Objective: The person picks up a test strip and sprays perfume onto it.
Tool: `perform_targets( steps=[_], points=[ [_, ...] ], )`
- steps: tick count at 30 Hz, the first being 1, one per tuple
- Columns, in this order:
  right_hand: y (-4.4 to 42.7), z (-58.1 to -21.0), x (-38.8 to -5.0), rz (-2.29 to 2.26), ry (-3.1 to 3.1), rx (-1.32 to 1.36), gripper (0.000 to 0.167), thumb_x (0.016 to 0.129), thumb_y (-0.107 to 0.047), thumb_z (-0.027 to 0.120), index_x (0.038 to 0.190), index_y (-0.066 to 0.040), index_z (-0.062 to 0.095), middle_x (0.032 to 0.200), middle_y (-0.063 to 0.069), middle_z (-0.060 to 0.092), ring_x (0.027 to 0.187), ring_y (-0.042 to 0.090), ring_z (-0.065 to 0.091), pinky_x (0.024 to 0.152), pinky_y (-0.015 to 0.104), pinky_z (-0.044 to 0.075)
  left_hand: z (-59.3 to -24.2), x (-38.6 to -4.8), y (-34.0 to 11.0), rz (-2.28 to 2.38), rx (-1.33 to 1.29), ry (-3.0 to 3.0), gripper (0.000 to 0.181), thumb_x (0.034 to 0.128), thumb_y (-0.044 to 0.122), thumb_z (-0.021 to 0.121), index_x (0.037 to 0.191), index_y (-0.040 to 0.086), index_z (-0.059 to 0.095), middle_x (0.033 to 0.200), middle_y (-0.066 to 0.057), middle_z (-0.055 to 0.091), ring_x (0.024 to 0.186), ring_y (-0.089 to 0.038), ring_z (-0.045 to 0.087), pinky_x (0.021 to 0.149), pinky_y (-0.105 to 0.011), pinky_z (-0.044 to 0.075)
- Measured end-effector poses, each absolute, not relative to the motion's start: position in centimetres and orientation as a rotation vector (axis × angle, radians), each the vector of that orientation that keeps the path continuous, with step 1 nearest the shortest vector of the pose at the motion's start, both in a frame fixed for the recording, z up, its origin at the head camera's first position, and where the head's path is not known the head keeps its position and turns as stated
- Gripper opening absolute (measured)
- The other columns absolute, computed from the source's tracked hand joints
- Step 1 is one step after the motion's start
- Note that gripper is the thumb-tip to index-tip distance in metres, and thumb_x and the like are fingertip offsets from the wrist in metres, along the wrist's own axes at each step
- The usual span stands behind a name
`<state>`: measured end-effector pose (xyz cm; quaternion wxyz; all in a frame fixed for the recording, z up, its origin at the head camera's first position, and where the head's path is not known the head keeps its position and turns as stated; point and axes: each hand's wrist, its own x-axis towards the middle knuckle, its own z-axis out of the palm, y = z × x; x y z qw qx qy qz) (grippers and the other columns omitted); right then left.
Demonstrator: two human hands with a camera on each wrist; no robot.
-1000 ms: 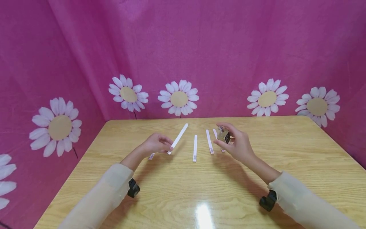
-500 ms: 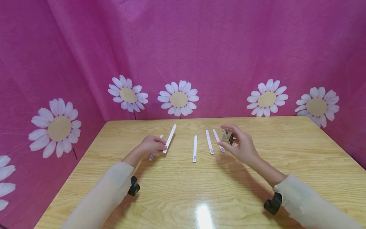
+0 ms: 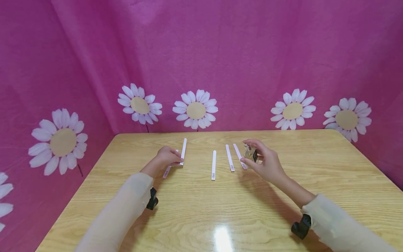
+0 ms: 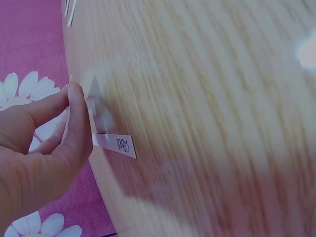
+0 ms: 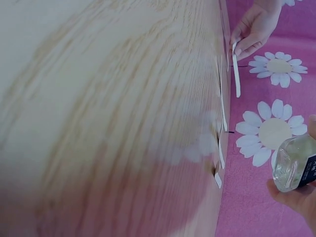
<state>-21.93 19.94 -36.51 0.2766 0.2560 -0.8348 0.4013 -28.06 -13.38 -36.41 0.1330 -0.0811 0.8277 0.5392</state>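
Note:
My left hand (image 3: 167,156) pinches the near end of a white perfume test strip (image 3: 184,148) between thumb and fingers, just above the table. The strip points away toward the back; in the left wrist view it shows nearly edge-on, while the right wrist view gives the held strip (image 5: 236,76) its length. Partly under the left hand lies another test strip (image 4: 118,143) with dark lettering at its near end. My right hand (image 3: 264,159) holds a small clear perfume bottle (image 3: 251,153) with a black label, raised above the table, fingers at its top and thumb below.
Right of the left hand, a middle strip (image 3: 213,165) lies flat on the wooden table (image 3: 189,210). Two more strips, one (image 3: 230,158) and another (image 3: 240,155), lie beside the bottle. A pink curtain (image 3: 239,63) with daisies stands behind the table's back edge.
My left hand has carried its strip leftward, close to the leftmost strip, and the strip now points more straight back. My right hand has shifted slightly right with the bottle.

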Motion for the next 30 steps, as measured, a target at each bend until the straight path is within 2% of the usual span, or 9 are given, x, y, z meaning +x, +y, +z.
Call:
perform_targets(
  steps=[4, 10, 16, 21, 26, 30],
  points=[
    [20.1, -36.7, -21.8, 1.082, -2.249, 0.681, 0.054, 0.074, -0.005, 0.081, 0.123, -0.01, 0.059, 0.109, 0.016, 0.071, 0.082, 0.013, 0.065, 0.065, 0.02, 0.058, -36.4, -27.9, -13.3, 1.525, -0.253, 2.445, 0.02, 0.0833, -0.003, 0.069, 0.1, -0.012, 0.064, 0.072, -0.004, 0.06, 0.052, -0.004, 0.061, 0.067, -0.021, 0.06],
    [20.0, -36.8, -21.8, 1.102, -2.258, 0.684, 0.054, 0.074, -0.007, 0.081, 0.124, -0.01, 0.059, 0.112, 0.015, 0.071, 0.083, 0.01, 0.065, 0.064, 0.015, 0.056, -36.2, -27.7, -13.2, 1.347, -0.165, 2.624, 0.017, 0.08, 0.002, 0.074, 0.092, -0.01, 0.069, 0.066, -0.008, 0.067, 0.049, -0.005, 0.06, 0.062, -0.023, 0.06],
    [19.9, -36.8, -21.7, 1.105, -2.261, 0.694, 0.052, 0.075, -0.006, 0.08, 0.123, -0.01, 0.059, 0.111, 0.014, 0.071, 0.08, 0.008, 0.063, 0.066, 0.013, 0.056, -36.2, -27.5, -13.1, 1.249, -0.085, 2.706, 0.015, 0.0809, 0.004, 0.074, 0.086, -0.009, 0.069, 0.07, -0.016, 0.071, 0.053, -0.009, 0.061, 0.059, -0.025, 0.059],
    [19.9, -36.7, -21.6, 1.097, -2.266, 0.69, 0.053, 0.074, -0.006, 0.081, 0.123, -0.01, 0.06, 0.111, 0.014, 0.071, 0.079, 0.007, 0.062, 0.064, 0.014, 0.056, -36.3, -27.5, -12.6, 1.187, -0.033, 2.741, 0.015, 0.0828, 0.006, 0.072, 0.088, -0.007, 0.067, 0.074, -0.017, 0.071, 0.057, -0.011, 0.064, 0.063, -0.026, 0.06],
    [20.2, -37.0, -21.8, 1.085, -2.271, 0.684, 0.053, 0.073, -0.004, 0.081, 0.122, -0.009, 0.06, 0.11, 0.015, 0.071, 0.08, 0.007, 0.064, 0.067, 0.012, 0.056, -36.2, -27.1, -11.3, 1.109, 0.05, 2.799, 0.018, 0.083, 0.01, 0.072, 0.093, -0.004, 0.067, 0.079, -0.014, 0.071, 0.064, -0.017, 0.069, 0.061, -0.022, 0.056],
    [20.4, -37.2, -21.9, 1.084, -2.28, 0.683, 0.053, 0.074, -0.004, 0.081, 0.122, -0.009, 0.06, 0.111, 0.015, 0.071, 0.083, 0.006, 0.064, 0.069, 0.011, 0.055, -36.0, -27.0, -10.0, 1.05, 0.124, 2.852, 0.021, 0.0811, 0.014, 0.074, 0.094, -0.001, 0.069, 0.085, -0.013, 0.07, 0.066, -0.016, 0.066, 0.059, -0.02, 0.051]
  ],
)
